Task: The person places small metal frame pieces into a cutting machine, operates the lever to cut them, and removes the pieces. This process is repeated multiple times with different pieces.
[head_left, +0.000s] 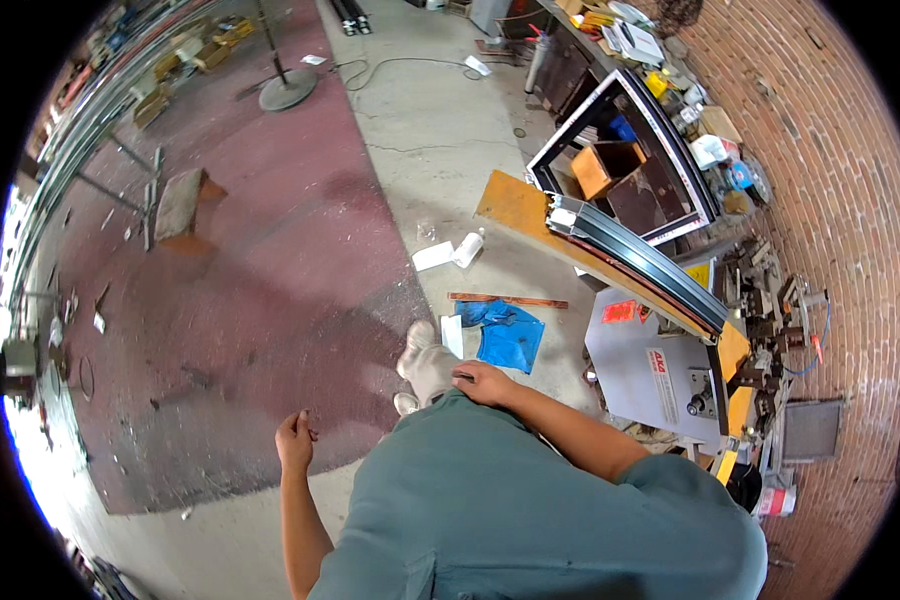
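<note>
I look straight down at my own body in a teal shirt and trousers, with a pale shoe (425, 362) stepping onto the concrete floor. My left hand (294, 440) hangs free at my side with its fingers loosely curled and nothing in it. My right hand (482, 382) rests against my raised thigh, fingers bent, holding nothing that I can see. A blue cloth or bag (505, 333) lies on the floor just ahead of my foot.
To the right stands a machine bench (650, 370) with long dark metal profiles (640, 262) lying on an orange board. A window frame (620, 160) leans behind it, near a cluttered table along the brick wall. A white roll (467, 249), a fan stand (287, 90) and a stool (180, 205) sit on the floor.
</note>
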A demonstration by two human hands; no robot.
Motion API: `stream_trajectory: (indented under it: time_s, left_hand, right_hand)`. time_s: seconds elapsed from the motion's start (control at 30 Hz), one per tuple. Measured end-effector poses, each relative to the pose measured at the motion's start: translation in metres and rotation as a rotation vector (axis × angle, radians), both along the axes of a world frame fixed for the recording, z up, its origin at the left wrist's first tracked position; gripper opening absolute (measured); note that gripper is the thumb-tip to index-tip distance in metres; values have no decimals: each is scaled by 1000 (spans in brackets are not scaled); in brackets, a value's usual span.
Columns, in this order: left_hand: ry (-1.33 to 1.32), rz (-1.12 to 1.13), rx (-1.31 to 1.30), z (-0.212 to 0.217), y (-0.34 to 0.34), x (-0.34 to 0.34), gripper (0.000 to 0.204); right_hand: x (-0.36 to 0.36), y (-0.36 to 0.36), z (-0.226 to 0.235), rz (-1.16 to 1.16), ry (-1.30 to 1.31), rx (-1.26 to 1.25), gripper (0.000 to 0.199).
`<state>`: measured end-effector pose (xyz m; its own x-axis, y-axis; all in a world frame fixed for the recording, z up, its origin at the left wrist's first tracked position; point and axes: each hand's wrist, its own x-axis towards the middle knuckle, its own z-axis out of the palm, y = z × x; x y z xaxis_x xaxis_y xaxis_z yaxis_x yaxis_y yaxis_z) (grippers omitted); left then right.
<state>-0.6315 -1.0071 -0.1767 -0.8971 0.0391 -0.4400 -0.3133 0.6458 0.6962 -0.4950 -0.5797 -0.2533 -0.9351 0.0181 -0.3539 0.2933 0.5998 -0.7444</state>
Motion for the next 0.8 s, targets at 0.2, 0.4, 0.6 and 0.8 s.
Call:
stream_trajectory:
  time_s: [0.2, 0.4, 0.6, 0.8]
  left_hand:
    - [-76, -174, -85, -30, -24, -66, 25]
    - [-385, -331, -518, -82, -152, -104, 23]
    - [-396, -293, -351, -71, -73, -244, 24]
    - [-318, -532, -219, -99, 44, -436, 24]
  right_hand:
    - [-138, 15, 26, 153, -97, 48, 45]
    - [-298, 36, 37, 106, 84, -25, 45]
    - [-386, 113, 115, -76, 263, -73, 41]
    - [-397, 239, 169, -598, 620, 278, 32]
